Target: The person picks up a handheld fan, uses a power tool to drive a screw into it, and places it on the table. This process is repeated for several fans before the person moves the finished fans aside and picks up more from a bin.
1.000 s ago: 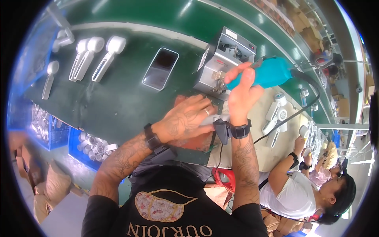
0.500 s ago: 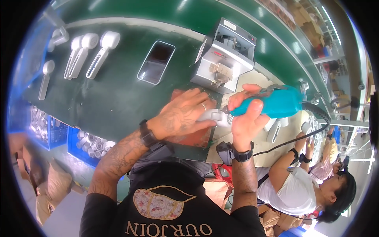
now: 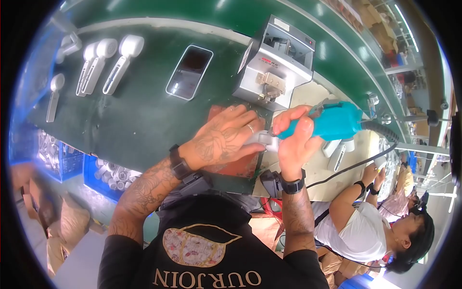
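My left hand (image 3: 222, 136) is closed around a white plastic piece (image 3: 267, 139), pressing it down over a reddish-brown mat (image 3: 234, 168). Much of that piece is hidden by my fingers. My right hand (image 3: 299, 147) grips a teal corded electric screwdriver (image 3: 340, 120), which lies almost level and points left at the white piece. Its tip meets the piece or is right beside it; my fingers hide the exact contact. Similar white pieces with round heads and long handles lie on the green bench, one of them (image 3: 124, 62) at the far left.
A grey bench machine (image 3: 276, 62) stands beyond my hands, with a phone (image 3: 190, 72) left of it. More white pieces (image 3: 339, 155) lie on cardboard at the right, near the black cord (image 3: 356, 176). Blue crates (image 3: 98, 179) hold parts at lower left. A co-worker (image 3: 358, 231) sits at right.
My right hand and the electric screwdriver have shifted slightly left, closer over the white piece. The round vented end seen before is now covered. My left hand keeps its hold.
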Available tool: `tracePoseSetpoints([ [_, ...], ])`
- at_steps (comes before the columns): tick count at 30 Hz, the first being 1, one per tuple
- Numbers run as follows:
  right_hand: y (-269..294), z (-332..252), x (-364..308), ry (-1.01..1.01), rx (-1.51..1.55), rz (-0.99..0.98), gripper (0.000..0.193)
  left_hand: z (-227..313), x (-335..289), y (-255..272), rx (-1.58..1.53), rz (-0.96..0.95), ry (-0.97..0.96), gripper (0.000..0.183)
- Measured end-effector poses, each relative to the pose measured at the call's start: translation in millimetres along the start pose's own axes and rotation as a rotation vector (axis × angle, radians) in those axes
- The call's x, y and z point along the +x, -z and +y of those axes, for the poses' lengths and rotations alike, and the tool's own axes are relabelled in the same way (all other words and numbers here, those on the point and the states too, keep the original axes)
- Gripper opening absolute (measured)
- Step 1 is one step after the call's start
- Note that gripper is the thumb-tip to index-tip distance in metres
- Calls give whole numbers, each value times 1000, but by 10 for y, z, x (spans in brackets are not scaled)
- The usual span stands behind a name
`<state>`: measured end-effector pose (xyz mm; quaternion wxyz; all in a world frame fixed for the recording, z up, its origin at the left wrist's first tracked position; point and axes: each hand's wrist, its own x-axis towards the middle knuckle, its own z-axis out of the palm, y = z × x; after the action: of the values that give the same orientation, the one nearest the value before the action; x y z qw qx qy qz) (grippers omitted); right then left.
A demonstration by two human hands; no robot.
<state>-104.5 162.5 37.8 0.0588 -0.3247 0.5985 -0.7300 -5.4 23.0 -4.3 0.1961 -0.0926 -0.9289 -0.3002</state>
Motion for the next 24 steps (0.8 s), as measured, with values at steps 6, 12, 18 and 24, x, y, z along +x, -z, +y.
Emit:
tracePoseSetpoints([
  [6, -47, -121, 95, -103, -61, 39, 44, 20, -2, 42, -24, 41, -25, 39],
  [12, -297, -128, 587, 141, -194, 83, 40, 14, -27, 106, -87, 31, -8, 33],
  [18, -249, 152, 621, 128, -119, 58, 35, -1, -19, 34, -100, 40, 1, 33],
  [24, -265, -120, 379, 41, -67, 42, 40, 13, -33, 119, -89, 79, -8, 30],
])
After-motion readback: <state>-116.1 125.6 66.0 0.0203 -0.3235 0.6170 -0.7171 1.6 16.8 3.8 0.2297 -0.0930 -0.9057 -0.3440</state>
